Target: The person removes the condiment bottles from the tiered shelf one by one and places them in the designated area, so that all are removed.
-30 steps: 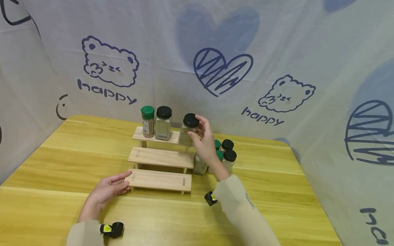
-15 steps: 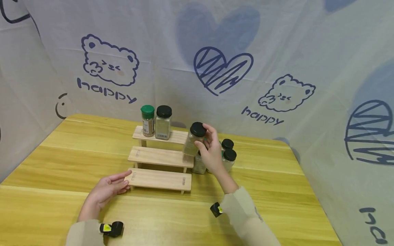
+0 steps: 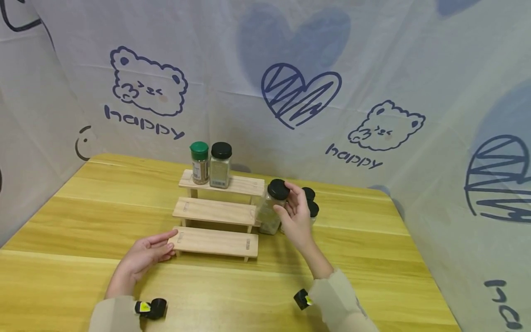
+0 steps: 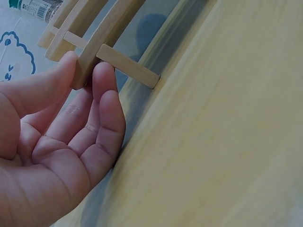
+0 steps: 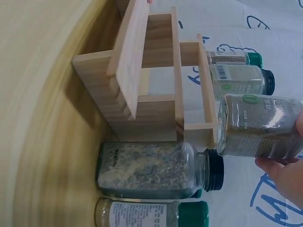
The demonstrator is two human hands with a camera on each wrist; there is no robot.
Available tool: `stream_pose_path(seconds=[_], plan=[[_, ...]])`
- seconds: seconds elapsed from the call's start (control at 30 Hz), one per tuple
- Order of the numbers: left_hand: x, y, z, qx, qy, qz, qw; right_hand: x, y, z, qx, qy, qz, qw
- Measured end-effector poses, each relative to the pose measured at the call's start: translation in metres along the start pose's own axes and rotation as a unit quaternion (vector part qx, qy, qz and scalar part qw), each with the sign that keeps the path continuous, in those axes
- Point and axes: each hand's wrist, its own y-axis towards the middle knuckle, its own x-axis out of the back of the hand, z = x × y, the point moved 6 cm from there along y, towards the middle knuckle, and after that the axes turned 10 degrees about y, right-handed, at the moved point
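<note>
My right hand (image 3: 296, 221) grips a clear spice jar (image 3: 267, 205) with a black lid, tilted and held off the table beside the right end of the three-tier wooden rack (image 3: 215, 211). In the right wrist view that jar (image 5: 258, 127) is apart from a larger-looking jar (image 5: 147, 170) standing on the table below. Thumb and fingers of my left hand (image 4: 71, 132) pinch the left end of the lowest tier. On the top tier stand a green-lidded spice jar (image 3: 200, 168) and a black-lidded one (image 3: 220, 171), side by side at the left.
Right of the rack, several more spice jars stand close together, partly hidden by my right hand; one black lid (image 3: 312, 210) shows. A green-capped jar (image 5: 137, 215) is among them. Behind the wooden table (image 3: 365, 258) hangs a printed cloth (image 3: 224, 55).
My right hand has carried the black-lidded jar from the top tier's right side, rightward and toward me, down past the rack's end. My left hand has stayed on the lowest tier.
</note>
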Motion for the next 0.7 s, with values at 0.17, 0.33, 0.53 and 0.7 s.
stream_pose_path(seconds=[0.17, 0.33, 0.53, 0.7], plan=[[0.001, 0.001, 0.001, 0.002, 0.012, -0.002, 0.9999, 0.007, -0.009, -0.003, 0.013, 0.019, 0.006, 1.000], [0.001, 0.001, 0.002, 0.008, 0.014, -0.005, 0.9999, 0.015, -0.017, -0.007, -0.003, 0.019, 0.003, 1.000], [0.001, 0.002, 0.001, 0.008, 0.017, -0.003, 0.9998, 0.022, -0.027, -0.014, -0.058, 0.002, -0.006, 0.998], [0.000, 0.000, -0.001, 0.007, 0.017, -0.004, 0.9998, 0.025, -0.034, -0.020, -0.073, 0.001, 0.002, 0.997]])
